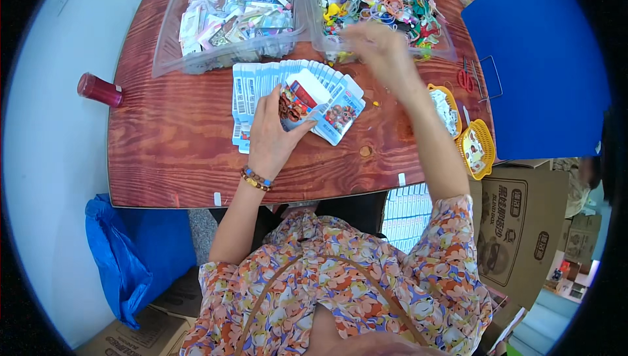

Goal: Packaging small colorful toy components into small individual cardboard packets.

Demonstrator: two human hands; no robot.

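The left hand (271,135) is grasping a printed carton (301,103), its white end flap standing open; closing is apparently still pending. The right hand (379,52) is hovering, blurred, at the bin (326,44) of trinkets (392,7); whether it is gripping anything cannot be told. Beneath the carton, fanned flat cartons (246,94) are lying on the surface (170,147), apparently awaiting filling. Beyond its near edge, pale packages (402,222) are possibly representing finished units.

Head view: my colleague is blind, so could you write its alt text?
A person's left hand holds a small printed box over a fanned row of light-blue cartons on a wooden table. The blurred right hand is by the near edge of a clear bin of colourful trinkets, beside a second bin of small packets.
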